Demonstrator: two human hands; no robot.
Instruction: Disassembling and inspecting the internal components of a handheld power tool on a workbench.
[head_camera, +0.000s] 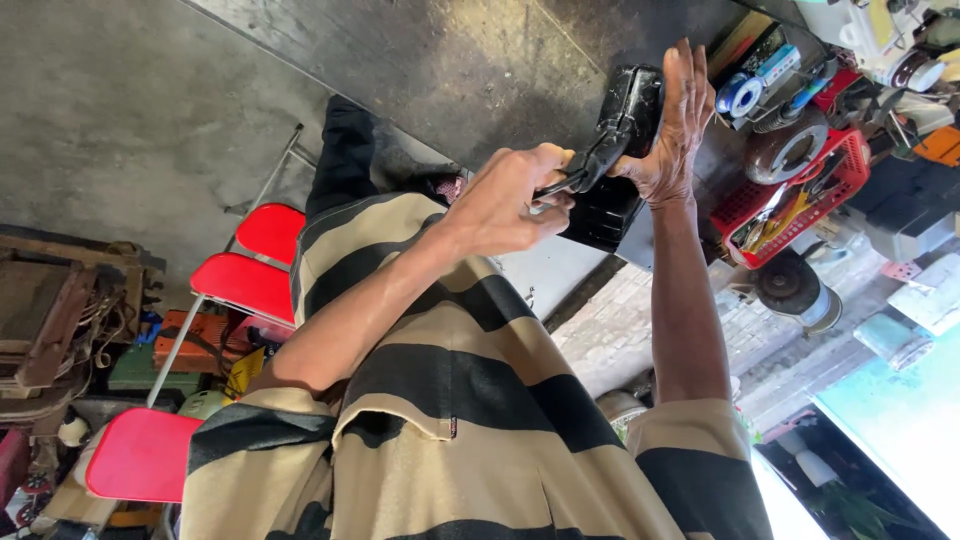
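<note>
Head view, picture turned on its side: my left hand (505, 205) is curled tight round a slim dark tool (590, 168), tip against the black boxy part (625, 120). My right hand (675, 120) lies flat and open against that part, fingers (688, 75) straight, steadying it. Beside it, a red basket (850, 175) holds loose tools and a round metal piece.

A small yellow label or tag with dark marks (244, 370) lies among the clutter below the red chairs, beside an orange machine (200, 338). At the top right, a white container with a yellow label (868, 22) stands above the red basket (850, 172); no screens show
</note>
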